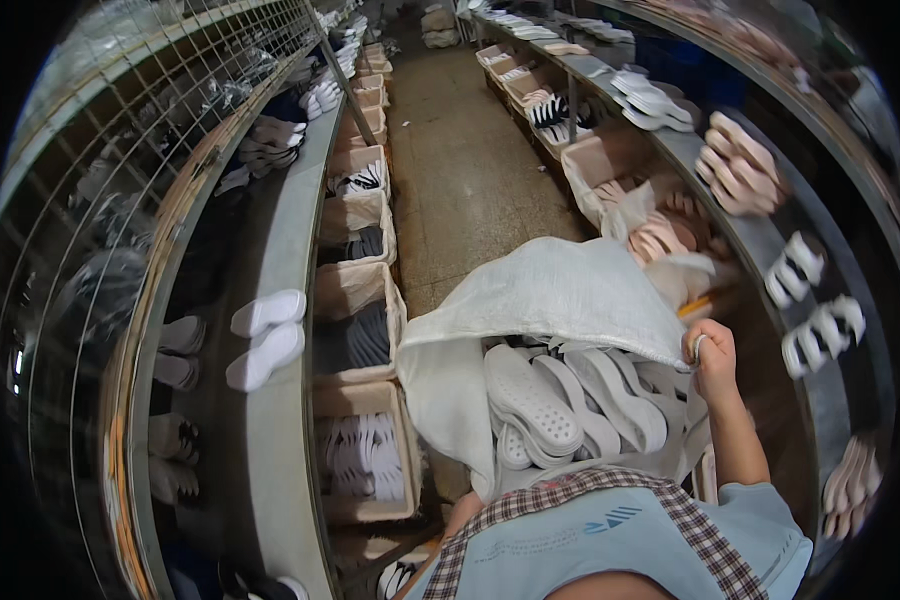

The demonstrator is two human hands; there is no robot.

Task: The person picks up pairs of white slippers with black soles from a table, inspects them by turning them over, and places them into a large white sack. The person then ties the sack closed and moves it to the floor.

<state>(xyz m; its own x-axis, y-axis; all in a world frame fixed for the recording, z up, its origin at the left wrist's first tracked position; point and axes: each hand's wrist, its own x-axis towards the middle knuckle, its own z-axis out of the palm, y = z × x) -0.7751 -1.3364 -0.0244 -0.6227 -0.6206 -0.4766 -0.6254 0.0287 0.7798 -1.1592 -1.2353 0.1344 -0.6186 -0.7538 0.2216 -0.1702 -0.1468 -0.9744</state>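
In front of me a large white woven sack point(560, 282) gapes toward my body. My right hand point(713, 358) is closed on the right end of its rim, a ring on one finger. Inside lie several pale grey shoe soles point(535, 400), stacked on edge and overlapping; the front one has rows of small round holes. My left hand point(462, 513) shows only in part, low at the sack's near left corner. Its fingers are hidden, so whether it grips the sack does not show.
A narrow aisle floor point(460, 180) runs ahead between two long benches. Bins point(407, 440) of soles line the left side; a bin point(580, 165) with pink soles stands right. White shoes point(268, 340) lie on the left bench, white straps point(825, 335) on the right. Wire mesh point(100, 150) rises far left.
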